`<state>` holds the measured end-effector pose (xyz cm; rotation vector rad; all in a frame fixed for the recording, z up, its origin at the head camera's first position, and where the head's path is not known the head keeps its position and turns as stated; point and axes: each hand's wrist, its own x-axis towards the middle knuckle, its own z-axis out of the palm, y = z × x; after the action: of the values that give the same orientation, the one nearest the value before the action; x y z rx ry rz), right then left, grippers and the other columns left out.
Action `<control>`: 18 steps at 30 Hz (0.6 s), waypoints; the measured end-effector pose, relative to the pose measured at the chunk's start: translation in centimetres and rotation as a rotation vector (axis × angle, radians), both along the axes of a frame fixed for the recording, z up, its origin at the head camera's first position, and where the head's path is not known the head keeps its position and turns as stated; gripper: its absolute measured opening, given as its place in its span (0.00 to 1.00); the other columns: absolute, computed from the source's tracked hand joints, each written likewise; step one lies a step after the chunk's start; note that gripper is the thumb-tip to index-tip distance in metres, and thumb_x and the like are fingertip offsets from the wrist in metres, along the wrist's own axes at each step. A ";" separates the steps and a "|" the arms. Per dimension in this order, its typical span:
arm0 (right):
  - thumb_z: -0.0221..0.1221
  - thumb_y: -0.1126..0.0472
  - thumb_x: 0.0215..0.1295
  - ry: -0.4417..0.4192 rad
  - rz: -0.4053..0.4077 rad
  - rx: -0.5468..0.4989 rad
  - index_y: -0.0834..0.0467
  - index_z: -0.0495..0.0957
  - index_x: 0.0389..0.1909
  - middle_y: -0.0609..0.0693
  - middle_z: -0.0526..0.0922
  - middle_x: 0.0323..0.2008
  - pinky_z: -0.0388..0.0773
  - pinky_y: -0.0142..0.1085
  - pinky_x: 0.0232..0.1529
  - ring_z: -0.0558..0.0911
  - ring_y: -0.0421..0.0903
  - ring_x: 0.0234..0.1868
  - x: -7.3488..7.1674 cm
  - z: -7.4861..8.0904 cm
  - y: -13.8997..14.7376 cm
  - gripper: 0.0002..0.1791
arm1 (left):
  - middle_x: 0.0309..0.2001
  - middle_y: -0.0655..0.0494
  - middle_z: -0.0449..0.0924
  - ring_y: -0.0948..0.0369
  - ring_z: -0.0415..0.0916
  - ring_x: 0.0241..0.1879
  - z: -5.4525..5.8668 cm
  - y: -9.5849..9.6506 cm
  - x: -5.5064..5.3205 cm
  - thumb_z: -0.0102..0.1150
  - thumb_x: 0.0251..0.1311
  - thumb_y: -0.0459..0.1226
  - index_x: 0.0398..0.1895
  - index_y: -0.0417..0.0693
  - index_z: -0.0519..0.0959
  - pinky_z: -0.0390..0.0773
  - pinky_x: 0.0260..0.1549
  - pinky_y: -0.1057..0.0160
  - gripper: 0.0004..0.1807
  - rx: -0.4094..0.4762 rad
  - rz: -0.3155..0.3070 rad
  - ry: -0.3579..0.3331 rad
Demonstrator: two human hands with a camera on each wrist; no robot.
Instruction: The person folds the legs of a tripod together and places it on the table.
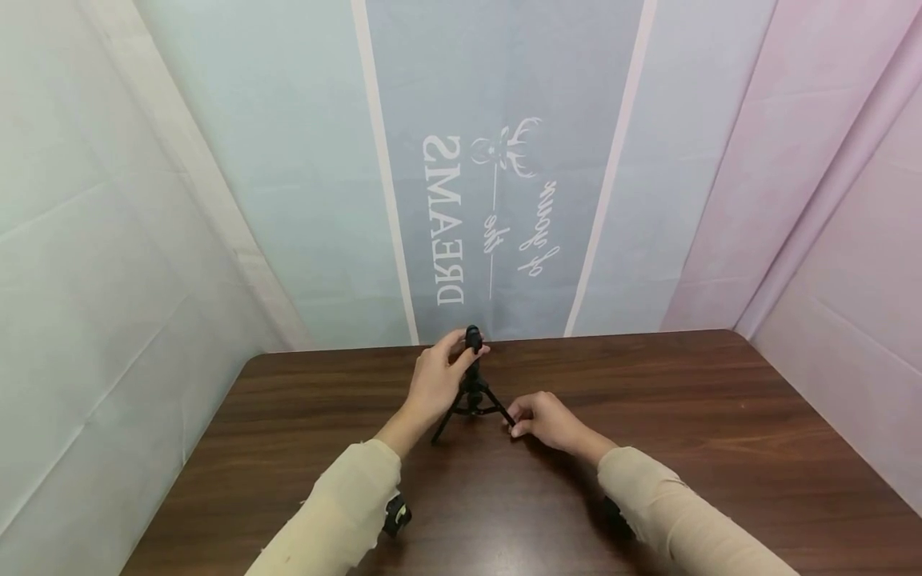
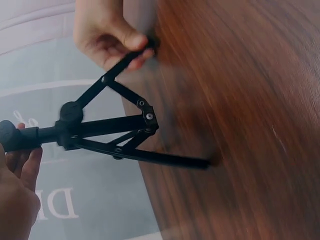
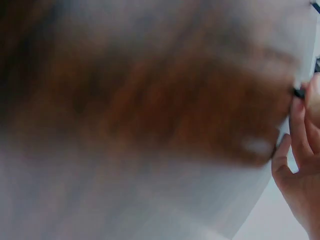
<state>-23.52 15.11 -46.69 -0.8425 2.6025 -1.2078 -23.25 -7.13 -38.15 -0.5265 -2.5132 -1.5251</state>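
Note:
A small black tripod [image 1: 473, 386] stands upright near the table's far edge, its legs spread. My left hand [image 1: 432, 380] grips the upper part of it, fingers and thumb around the head. With thumb and fingers, my right hand [image 1: 549, 422] pinches the lower end of the right leg. In the left wrist view the tripod [image 2: 112, 126] lies sideways across the picture, showing its centre column and hinged braces. The right hand [image 2: 107, 37] there holds a leg tip. Only a dark leg tip shows beside the right hand [image 3: 300, 175] in the blurred right wrist view.
The brown wood-grain table [image 1: 684, 448] has rounded far corners. Behind it hangs a pale printed cloth [image 1: 504, 96] with mirrored lettering, and light cloth walls [image 1: 94, 280] close in both sides. A black wrist device [image 1: 396, 516] shows under the left sleeve.

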 end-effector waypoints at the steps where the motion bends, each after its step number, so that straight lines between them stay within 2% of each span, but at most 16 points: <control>1: 0.69 0.67 0.57 0.012 -0.006 -0.005 0.59 0.86 0.34 0.42 0.85 0.29 0.79 0.32 0.40 0.81 0.36 0.33 0.0 -0.1 -0.1 0.04 | 0.46 0.65 0.86 0.64 0.79 0.53 0.0 0.1 0.0 0.53 0.73 0.43 0.58 0.55 0.79 0.79 0.48 0.56 0.14 0.006 -0.005 0.001; 4: 0.69 0.67 0.56 0.030 -0.026 -0.017 0.60 0.86 0.32 0.42 0.85 0.29 0.80 0.32 0.41 0.82 0.36 0.34 0.0 -0.1 -0.3 0.04 | 0.46 0.65 0.86 0.63 0.78 0.56 0.0 0.5 0.1 0.53 0.73 0.44 0.57 0.55 0.79 0.78 0.53 0.54 0.14 0.020 -0.022 0.001; 18: 0.72 0.67 0.52 0.054 -0.075 0.008 0.57 0.85 0.26 0.41 0.84 0.25 0.79 0.31 0.35 0.82 0.36 0.31 -0.3 0.4 -0.8 0.05 | 0.46 0.68 0.85 0.65 0.77 0.56 -0.1 0.5 0.1 0.53 0.73 0.45 0.58 0.59 0.79 0.77 0.53 0.54 0.15 0.061 -0.010 0.006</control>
<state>-23.83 14.26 -46.32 -0.7932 2.7031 -1.2097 -23.10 -6.64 -38.28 -0.5343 -2.4545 -1.5958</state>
